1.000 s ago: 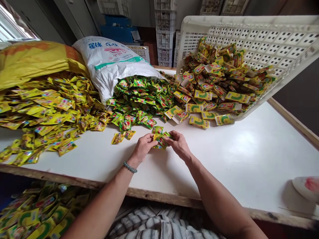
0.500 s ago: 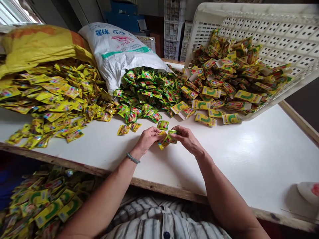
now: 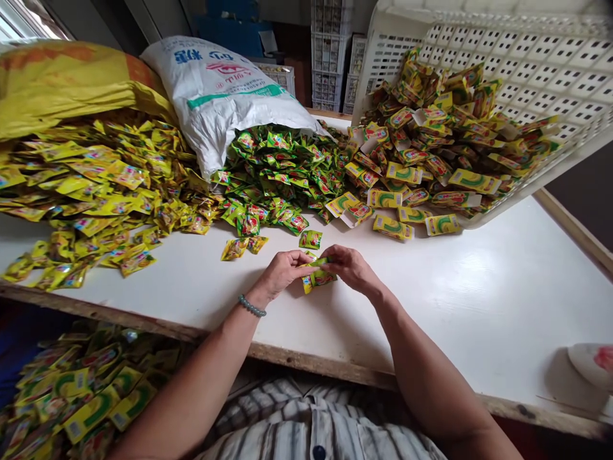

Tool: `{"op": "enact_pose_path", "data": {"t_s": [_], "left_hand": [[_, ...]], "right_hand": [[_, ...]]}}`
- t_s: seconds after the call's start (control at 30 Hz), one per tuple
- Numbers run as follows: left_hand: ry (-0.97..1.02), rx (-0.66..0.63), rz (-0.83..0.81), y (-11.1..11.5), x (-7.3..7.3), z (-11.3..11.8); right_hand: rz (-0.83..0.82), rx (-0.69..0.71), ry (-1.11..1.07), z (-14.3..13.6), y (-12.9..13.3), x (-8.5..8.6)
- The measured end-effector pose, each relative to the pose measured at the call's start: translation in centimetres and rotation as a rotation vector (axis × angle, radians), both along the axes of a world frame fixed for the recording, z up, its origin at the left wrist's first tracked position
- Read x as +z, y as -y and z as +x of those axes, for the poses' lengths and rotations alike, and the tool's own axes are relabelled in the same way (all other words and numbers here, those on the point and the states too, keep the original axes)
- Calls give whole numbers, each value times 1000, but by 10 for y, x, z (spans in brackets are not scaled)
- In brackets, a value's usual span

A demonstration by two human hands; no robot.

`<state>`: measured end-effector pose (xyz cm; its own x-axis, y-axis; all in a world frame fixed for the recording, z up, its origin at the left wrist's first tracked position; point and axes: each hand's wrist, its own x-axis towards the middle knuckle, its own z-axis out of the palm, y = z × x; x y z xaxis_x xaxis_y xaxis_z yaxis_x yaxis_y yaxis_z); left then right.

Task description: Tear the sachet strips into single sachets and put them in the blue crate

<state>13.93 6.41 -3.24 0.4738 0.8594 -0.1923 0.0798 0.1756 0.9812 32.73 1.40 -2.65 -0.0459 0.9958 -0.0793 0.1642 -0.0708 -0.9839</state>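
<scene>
Packets in hand: we see a few small packets (image 3: 320, 278), yellow and green, just right of the frame's centre, low over the table (image 3: 454, 306); fingers cover part of them, so we cannot count them.
Left hand: the left hand (image 3: 282, 271) has thumb and fingers drawn narrow, pinching the packets' left side; its fingertips partly hide behind them.
Right hand: the right hand (image 3: 352, 265) pinches the packets' upper right, fingers bent close; we cannot make out every fingertip.
Loose packets: a green packet (image 3: 311, 239) lies just above the hands, two yellow packets (image 3: 234, 248) to their left.
White sack: at upper left of centre, the white sack (image 3: 225, 96) hides part of the green pile (image 3: 282, 179); we see large blue characters, a red emblem and a green band whose lettering is too small.
Yellow sack: the left edge cuts off the yellow sack (image 3: 71, 76); its orange print is unreadable to us.
Basket: the top and right edges crop the white basket (image 3: 522, 54); its small boxes (image 3: 474, 181) carry green arcs and red lettering we cannot read.
Right edge: a white object (image 3: 589, 364) with a red patch is cut off.
</scene>
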Motion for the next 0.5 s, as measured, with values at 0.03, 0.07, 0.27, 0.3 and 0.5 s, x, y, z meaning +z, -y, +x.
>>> {"op": "enact_pose_path", "data": {"t_s": [0.03,0.07,0.27,0.3,0.5], "left_hand": [[0,10,-8,0,-1,0],[2,33,-23,-1,-2,0],[87,209,-113,-5,-6,2],[104,207,-118,-5,-5,3],[86,139,-118,-2,1,-1]], "right_hand": [[-16,-6,8,2,0,2],[-30,-36,-4,4,-1,3],[-80,-305,-343,-8,-5,-2],[-96,-308,-359,-13,-5,-4],[-135,-283,-294,-20,-4,-8]]}}
